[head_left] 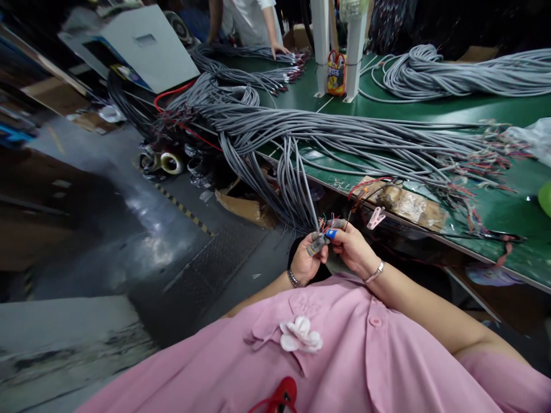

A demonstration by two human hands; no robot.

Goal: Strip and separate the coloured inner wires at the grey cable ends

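Observation:
My left hand [306,259] and my right hand [350,245] meet in front of my body, just off the table's edge. Both wear finger covers, and a blue band wraps a digit on the right. My left fingers close round the end of a grey cable [313,209], where thin coloured wires [326,221] fan out. The right fingers pinch at those wires, touching the left fingertips. Which single wire is pinched is too small to tell. More grey cables [293,172] hang over the edge beside my hands, coming from a large bundle [344,129] on the table.
A green table [465,112] carries the cables and another coil [430,71]. A taped block [404,203] and pink clothespin [376,218] are at its near edge. White posts [355,57] stand behind. A co-worker's hand [279,49] touches cables at the far side. A grey machine [148,49] stands left.

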